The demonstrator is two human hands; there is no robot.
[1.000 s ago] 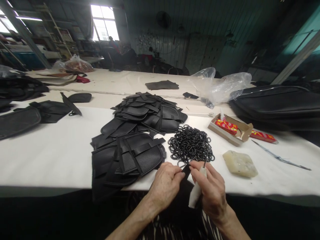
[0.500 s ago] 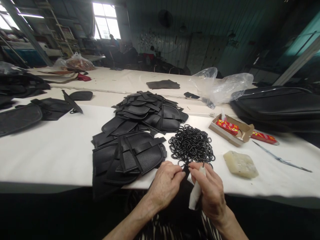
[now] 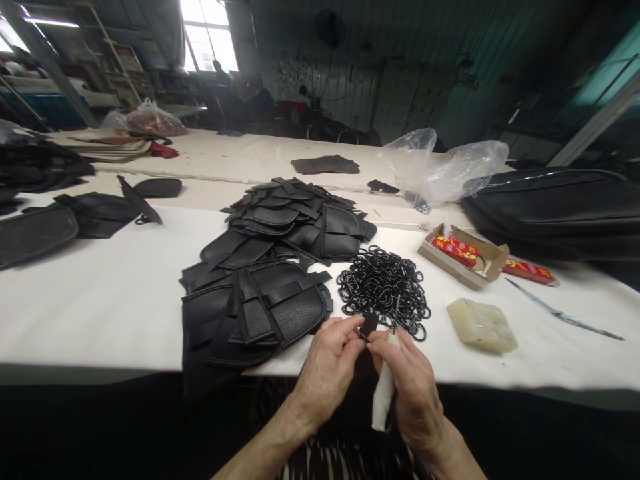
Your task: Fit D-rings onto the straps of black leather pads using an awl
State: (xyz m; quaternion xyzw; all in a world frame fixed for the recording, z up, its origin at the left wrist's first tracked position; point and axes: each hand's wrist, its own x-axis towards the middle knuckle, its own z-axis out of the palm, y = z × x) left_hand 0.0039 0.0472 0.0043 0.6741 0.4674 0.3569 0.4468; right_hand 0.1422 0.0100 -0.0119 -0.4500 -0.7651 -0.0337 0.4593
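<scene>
My left hand (image 3: 331,357) is closed, its thumb and fingers pinching a black strap (image 3: 370,325) whose end sticks up between my hands. A dark ring seems to sit on the strap at my fingertips, partly covered. My right hand (image 3: 413,383) is wrapped around an awl (image 3: 384,399) with a white handle; its thin metal shaft points up and away from me. The thumb and fingertip of that hand also touch the strap. Just beyond lies a heap of black D-rings (image 3: 383,283). Left of my hands are stacked black leather pieces (image 3: 287,303) with straps across them.
Right of the rings lie a yellowish wax-like block (image 3: 483,325), an open cardboard box (image 3: 457,270) with red packets, and a thin pointed tool (image 3: 560,310). A clear plastic bag (image 3: 450,167) and a big black bag (image 3: 560,213) stand behind. More black pieces (image 3: 95,213) lie left.
The strap end now rises above my fingertips, over the ring. My hands have shifted slightly left, the awl with them, its shaft still pointing up.
</scene>
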